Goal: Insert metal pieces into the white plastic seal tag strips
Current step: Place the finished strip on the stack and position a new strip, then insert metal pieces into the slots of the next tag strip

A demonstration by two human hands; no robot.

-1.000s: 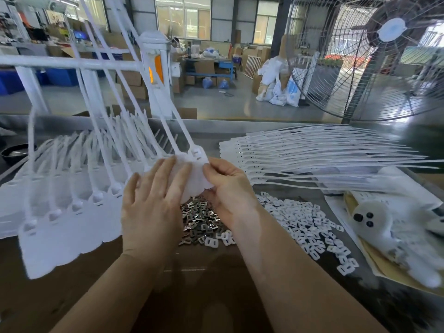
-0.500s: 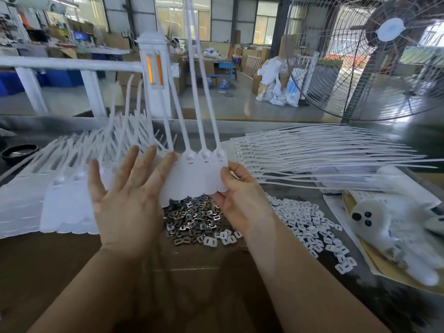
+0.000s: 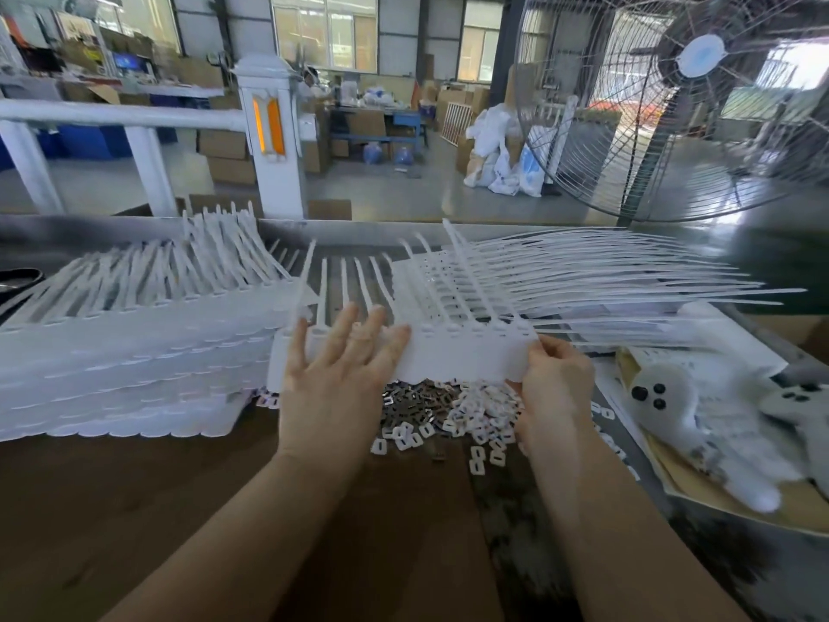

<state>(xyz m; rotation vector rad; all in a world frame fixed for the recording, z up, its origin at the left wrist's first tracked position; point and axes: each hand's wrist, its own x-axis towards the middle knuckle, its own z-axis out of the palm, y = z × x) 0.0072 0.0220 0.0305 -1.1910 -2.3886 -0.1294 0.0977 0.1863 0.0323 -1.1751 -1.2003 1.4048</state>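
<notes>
Two bare forearms reach over a brown table (image 3: pixel 134 509). The left hand (image 3: pixel 334 379) lies flat, fingers straight and spread, on a white strip of joined seal tags (image 3: pixel 466 359); the right hand (image 3: pixel 554 383) pinches the strip's right end between thumb and curled fingers. The strip is a scalloped-edged band with thin tails fanning away, blurred. Beneath it sit dark metal pieces (image 3: pixel 419 397) and white clips (image 3: pixel 475 419). Stacked strips (image 3: pixel 134 352) lie left, more tags (image 3: pixel 583 280) behind, a fan (image 3: pixel 700 101) beyond.
</notes>
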